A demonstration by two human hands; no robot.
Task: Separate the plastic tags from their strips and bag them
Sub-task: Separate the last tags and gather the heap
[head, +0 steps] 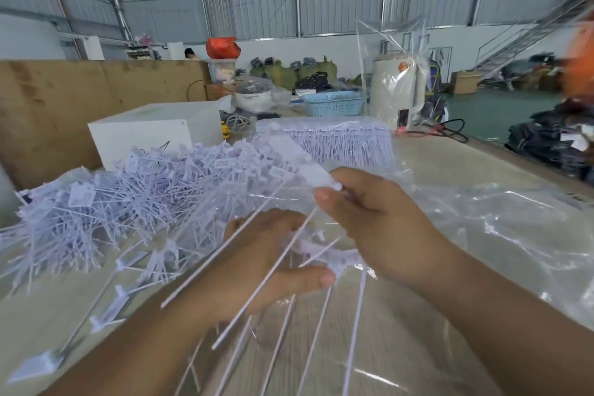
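The table (434,164) filled the lower view, its pale top partly under a crumpled clear plastic sheet (482,228) at three o'clock. A loose pile of white plastic tags (128,199) spread from nine o'clock toward the centre, and a neat block of tags on strips (337,141), wrapped in clear film, sat at twelve o'clock. A white box (154,128) stood at eleven o'clock; marks on its face were too blurred to read. No writing on any tag could be made out. The left hand (263,264) lay near the centre, thumb and fingers curled round a fan of thin strips (283,309). The right hand (363,212), just above it, pinched a single tag (316,175) between thumb and fingertips.
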